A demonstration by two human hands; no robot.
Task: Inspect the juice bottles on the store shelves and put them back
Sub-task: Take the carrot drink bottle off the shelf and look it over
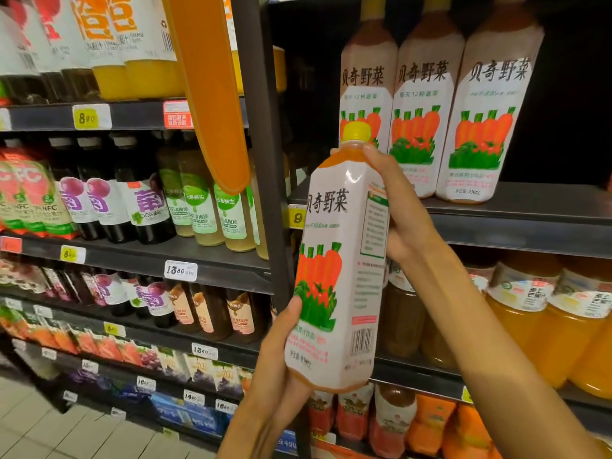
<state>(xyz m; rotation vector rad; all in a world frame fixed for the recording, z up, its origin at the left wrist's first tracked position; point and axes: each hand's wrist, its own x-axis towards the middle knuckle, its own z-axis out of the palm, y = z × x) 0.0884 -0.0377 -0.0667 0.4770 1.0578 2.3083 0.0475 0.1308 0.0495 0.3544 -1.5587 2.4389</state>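
left hand [281,369] cradles the base and right hand [400,207] grips the shoulder of the tall white-labelled yellow-capped carrot juice bottle [334,276]; best turn it slowly, label facing.

- Held juice bottle [337,276]: white label, orange carrots over green leaves, black characters, yellow cap [356,131], orange juice at neck.
- Three shelved bottles [427,127]: same carrot pattern.
- Hanging strip [215,94]: plain orange.
- Shelves [516,220]: dark grey, with yellow price tags [90,116].
- Grape bottles [145,207]: dark, purple-lettered white labels.
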